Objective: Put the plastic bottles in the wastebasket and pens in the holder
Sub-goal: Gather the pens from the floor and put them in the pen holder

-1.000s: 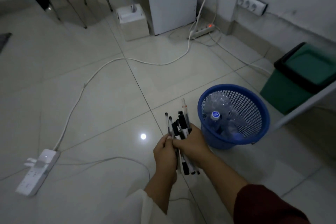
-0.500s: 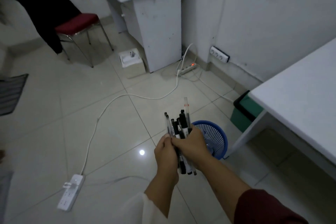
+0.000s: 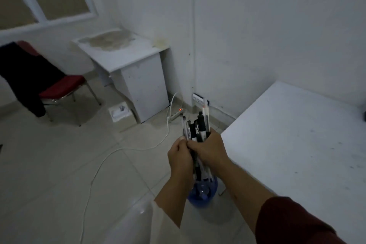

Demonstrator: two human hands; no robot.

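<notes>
Hiding behind forearms: wastebasket [image 3: 202, 199] (contents blurred)

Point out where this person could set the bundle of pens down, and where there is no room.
The white table at the right is bare nearly throughout, apart from a dark object at its far right edge. The stained desk by the wall is also bare. Both hands, left and right, are wrapped around the pens; the blue wastebasket below holds bottles.
</notes>
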